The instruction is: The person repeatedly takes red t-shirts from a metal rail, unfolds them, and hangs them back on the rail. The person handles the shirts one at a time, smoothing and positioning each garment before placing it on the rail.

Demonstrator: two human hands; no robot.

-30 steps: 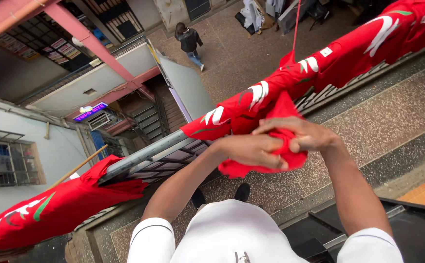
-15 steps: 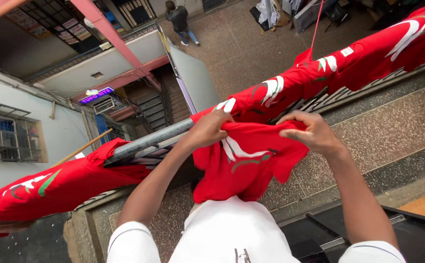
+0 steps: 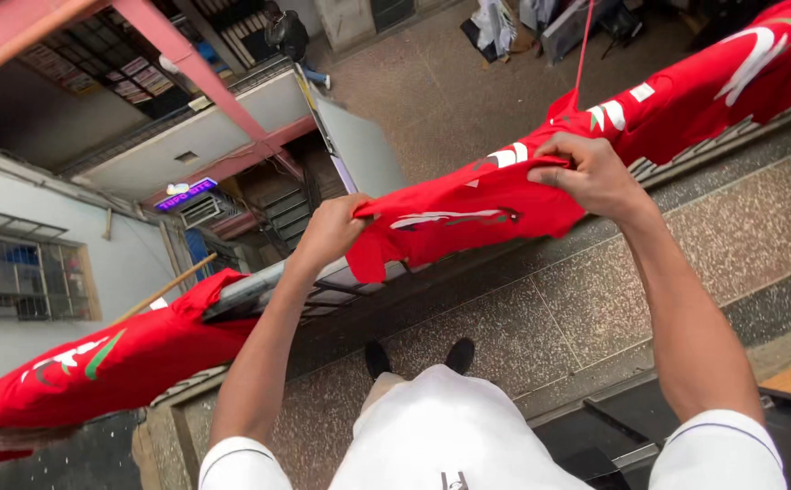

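Observation:
I hold a red shirt (image 3: 468, 222) with white markings stretched out over the metal railing (image 3: 259, 286) of a balcony. My left hand (image 3: 330, 231) grips its left edge. My right hand (image 3: 590, 174) grips its upper right edge, close to another red garment (image 3: 713, 82) draped along the railing to the right. A third red garment (image 3: 96, 363) hangs over the railing at the lower left. My arms reach forward from white short sleeves.
The speckled stone ledge (image 3: 541, 308) runs under the railing, with my dark shoes (image 3: 418, 356) on it. Far below lies a paved courtyard (image 3: 441, 100) where a person in dark clothes (image 3: 291, 41) walks. Pink beams (image 3: 187, 68) and a grey building wall (image 3: 60, 227) stand at left.
The bunched red shirt has been opened and spread out sideways. My hands moved apart and forward, bringing it onto the railing.

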